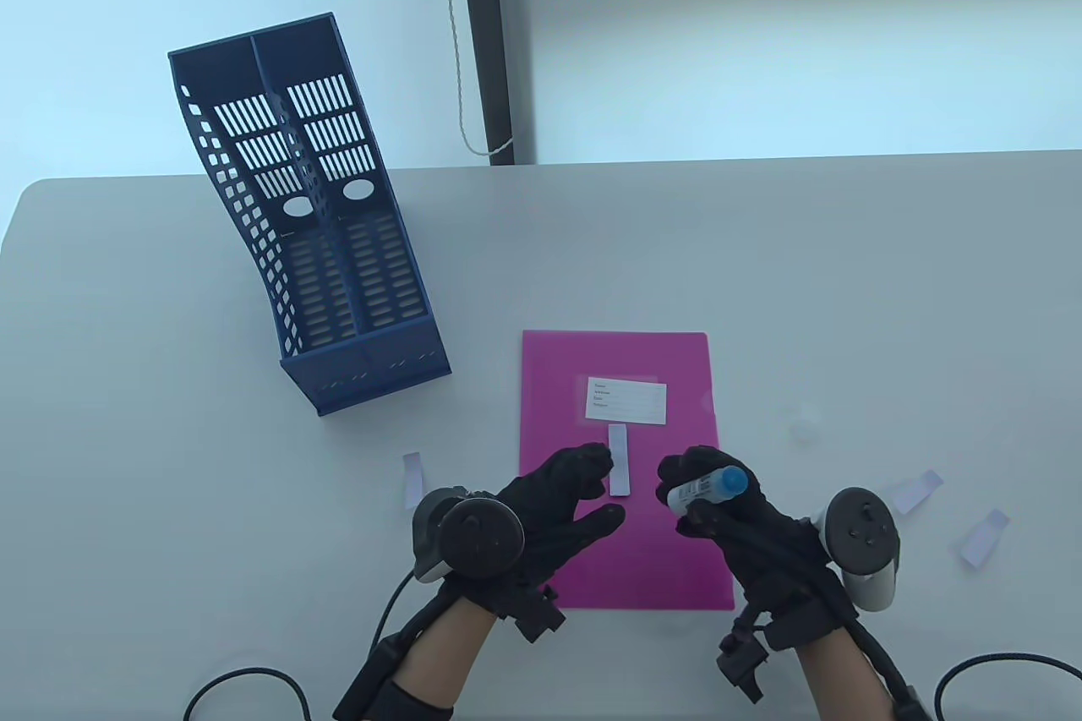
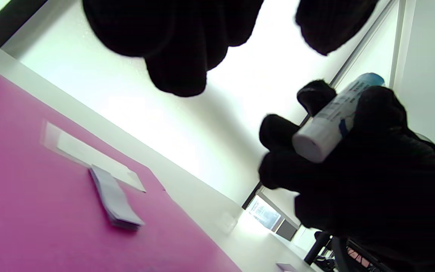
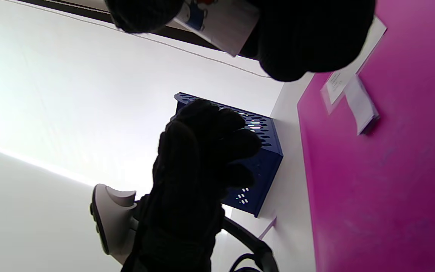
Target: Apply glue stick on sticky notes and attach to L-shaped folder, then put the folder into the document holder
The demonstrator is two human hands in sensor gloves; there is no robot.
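On the pale grey tabletop (image 1: 761,264), the table view shows a flat magenta plastic L-shaped folder (image 1: 625,535) lying near the front edge, a white printed label (image 1: 625,401) on its upper half and a narrow pale lilac sticky note (image 1: 619,461) just below the label. The right hand (image 1: 727,510) hovers over the folder's right side, its fingers curled round a white glue stick with a blue end (image 1: 708,487). The left hand (image 1: 558,501) hovers over the folder's left edge, fingers loosely bent and holding nothing. A dark blue slotted plastic document holder (image 1: 321,239) with two compartments stands well apart at the upper left. Loose lilac strips (image 1: 917,491) lie on the tabletop to either side.

In the left wrist view, the sticky note (image 2: 113,198) looks like a thin stack, its near end lifting slightly off the folder (image 2: 32,219). The glue stick (image 2: 334,117) sits gripped in the right hand (image 2: 372,170).

In the right wrist view, the left hand (image 3: 198,170) shows in front of the document holder (image 3: 259,177).
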